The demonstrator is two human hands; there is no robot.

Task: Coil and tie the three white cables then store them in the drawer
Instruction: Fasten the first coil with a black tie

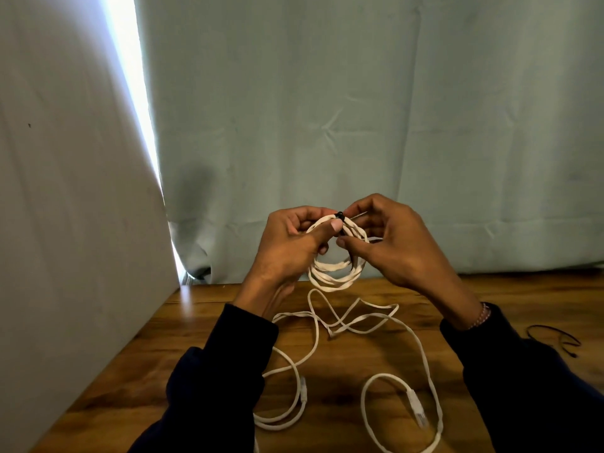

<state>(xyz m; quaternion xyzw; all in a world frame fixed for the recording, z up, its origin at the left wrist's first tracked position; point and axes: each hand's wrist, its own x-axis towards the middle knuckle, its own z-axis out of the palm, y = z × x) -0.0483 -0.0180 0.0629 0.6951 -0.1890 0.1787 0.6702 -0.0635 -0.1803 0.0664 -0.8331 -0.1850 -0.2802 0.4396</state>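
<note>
Wooden table [202, 325]; loose white cables [356, 322]; thin black tie [555, 336] at right

A room in a home, with a wooden table set against a curtained window.

A pale green curtain [359, 125] hangs in creased folds behind the wood-grain table [183, 325], daylight glowing through a gap [130, 76] at its left edge beside a plain white panel [65, 223]. White cables [359, 322] sprawl loose across the tabletop.

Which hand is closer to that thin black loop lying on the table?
The right hand. It is up over the table holding the coiled white cable, on the same side as the black loop. The left hand holds the coil from the far side.
</note>
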